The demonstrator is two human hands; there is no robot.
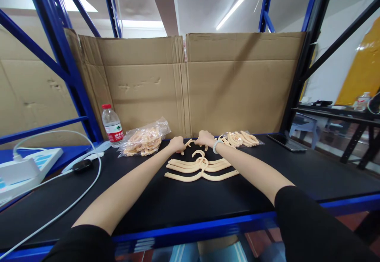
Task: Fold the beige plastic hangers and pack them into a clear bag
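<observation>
cardboard panels (243,92) are standing behind black worktop (178,202) | blue posts (56,44) are rising at left | tube light (232,11) is glowing overhead | pale stool (303,126) is sitting near dark side table (335,112) | reddish floor (259,241) is showing below

Left hand (177,144) and right hand (205,138) grip pale pieces (188,143). At their 6 o'clock lie overlapping hangers (184,178); at 9, a bottle (111,124).
</observation>
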